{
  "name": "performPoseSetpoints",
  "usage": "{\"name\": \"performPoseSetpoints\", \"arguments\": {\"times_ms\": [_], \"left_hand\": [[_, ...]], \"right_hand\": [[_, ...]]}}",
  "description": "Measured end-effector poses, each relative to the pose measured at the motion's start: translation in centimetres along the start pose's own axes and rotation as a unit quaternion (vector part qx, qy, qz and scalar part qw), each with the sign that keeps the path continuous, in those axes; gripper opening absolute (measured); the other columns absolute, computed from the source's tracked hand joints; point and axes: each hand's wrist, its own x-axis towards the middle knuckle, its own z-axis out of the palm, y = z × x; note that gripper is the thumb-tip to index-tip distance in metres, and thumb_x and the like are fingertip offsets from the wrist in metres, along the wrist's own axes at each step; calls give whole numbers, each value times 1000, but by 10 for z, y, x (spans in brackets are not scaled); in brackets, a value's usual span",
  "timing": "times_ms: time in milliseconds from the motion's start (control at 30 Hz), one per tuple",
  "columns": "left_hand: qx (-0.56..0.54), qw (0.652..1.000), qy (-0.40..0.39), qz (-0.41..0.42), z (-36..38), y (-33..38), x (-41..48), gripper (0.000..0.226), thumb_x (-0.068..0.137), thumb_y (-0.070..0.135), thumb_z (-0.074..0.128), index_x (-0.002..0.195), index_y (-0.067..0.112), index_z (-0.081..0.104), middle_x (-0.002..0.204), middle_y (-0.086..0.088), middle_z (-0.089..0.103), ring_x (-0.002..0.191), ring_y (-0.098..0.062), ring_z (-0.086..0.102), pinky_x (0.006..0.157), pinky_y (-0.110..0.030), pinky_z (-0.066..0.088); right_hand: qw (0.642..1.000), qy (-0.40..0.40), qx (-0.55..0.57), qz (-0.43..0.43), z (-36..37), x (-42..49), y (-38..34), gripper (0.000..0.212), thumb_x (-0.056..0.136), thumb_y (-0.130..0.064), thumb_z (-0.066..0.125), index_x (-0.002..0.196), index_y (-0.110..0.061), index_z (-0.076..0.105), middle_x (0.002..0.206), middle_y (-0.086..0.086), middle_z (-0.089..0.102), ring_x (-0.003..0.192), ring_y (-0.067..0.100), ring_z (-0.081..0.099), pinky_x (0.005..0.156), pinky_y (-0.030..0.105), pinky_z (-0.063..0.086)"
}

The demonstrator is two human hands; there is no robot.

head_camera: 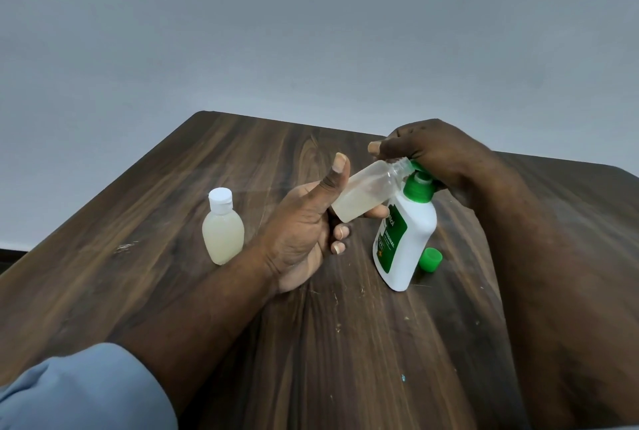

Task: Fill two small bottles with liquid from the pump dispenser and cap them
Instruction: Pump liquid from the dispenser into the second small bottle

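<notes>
Blue-sleeved left hand (304, 232) curls fingers (342, 232) under tilted bottle (366, 194); right hand (439, 153) grips pump dispenser (408, 236).

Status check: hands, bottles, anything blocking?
Left hand holds open small bottle tilted, mouth at pump nozzle. Right hand grips pump dispenser head. Other bottle capped, filled. Green cap loose beside dispenser; nothing blocking.

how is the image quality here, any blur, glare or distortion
Head view: soft, even light, no hard shadows or glare on the table; the wide-angle lens splays the table edges and swells the forearms; the open bottle in the left hand and the right hand on the pump dispenser look slightly soft; the capped bottle is crisp.
</notes>
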Motion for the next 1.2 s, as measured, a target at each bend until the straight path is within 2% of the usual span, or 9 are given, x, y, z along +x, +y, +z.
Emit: {"name": "performPoseSetpoints", "arguments": {"times_ms": [133, 267, 433, 533, 667, 767, 867, 967, 1200], "left_hand": [[2, 1000, 0, -1, 0, 0, -1, 68, 86, 64, 52, 127, 10, 65, 102, -15, 77, 53, -4, 41, 46, -17, 40], [5, 1000, -1, -2, 1, 0, -1, 66, 86, 63, 51, 124, 12, 66, 99, -14, 77, 53, -5, 41, 47, -17, 39], [9, 1000, 6, 0, 0, -1, 0, 68, 87, 65, 52, 125, 10, 67, 105, -16, 77, 52, -5, 41, 46, -18, 38], [9, 1000, 3, -1, 0, -1, 0, 68, 87, 64, 52, 126, 10, 67, 106, -17, 77, 52, -4, 42, 46, -18, 38], [5, 1000, 3, 0, 0, 0, 0, 68, 88, 64, 52, 127, 11, 66, 105, -17, 77, 52, -4, 42, 46, -17, 39], [6, 1000, 5, 0, 0, 0, 0, 68, 88, 64, 52, 127, 11, 66, 106, -18, 77, 51, -4, 42, 45, -17, 39], [5, 1000, 2, 0, 0, 0, 0, 66, 87, 64, 52, 126, 12, 66, 104, -17, 77, 51, -4, 42, 46, -18, 39], [3, 1000, 2, -1, 0, 0, 0, 66, 89, 63, 51, 126, 11, 66, 104, -17, 77, 52, -4, 42, 46, -17, 38], [2, 1000, -2, -2, -1, 1, -1, 66, 88, 63, 51, 127, 12, 65, 104, -16, 76, 53, -4, 42, 47, -17, 40]], "right_hand": [[1000, 5, 10, 2, 1, -1, 3, 29, 87, -39, 80, 64, -22, 75, 85, 13, 68, 76, 24, 58, 76, 41, 50], [1000, 18, 15, -7, -2, -1, 2, 24, 89, -32, 77, 84, -9, 77, 106, 21, 74, 76, 24, 60, 75, 40, 51], [1000, 20, 10, -11, -5, 1, 2, 28, 89, -32, 77, 96, -4, 76, 107, 19, 74, 78, 23, 62, 75, 39, 53], [1000, 17, 13, -10, -3, 2, 2, 28, 89, -31, 77, 95, -4, 76, 107, 20, 74, 76, 22, 61, 74, 38, 52], [1000, 2, 7, 1, 0, 2, 3, 24, 88, -33, 79, 80, -12, 72, 88, 15, 67, 78, 26, 58, 75, 41, 49], [1000, 5, 18, 6, 0, 3, 5, 31, 88, -31, 79, 93, -1, 71, 86, 11, 66, 77, 25, 56, 74, 41, 48], [1000, 17, 26, -1, -2, 1, 4, 33, 88, -29, 77, 99, 2, 72, 93, 16, 74, 78, 27, 58, 74, 43, 50], [999, 30, 36, -13, -4, -1, 0, 35, 87, -32, 80, 99, 0, 74, 106, 26, 71, 77, 27, 59, 74, 42, 50], [1000, 20, 19, -2, -1, 1, 2, 30, 88, -28, 78, 95, 1, 72, 105, 26, 71, 78, 27, 59, 75, 42, 51]]}}
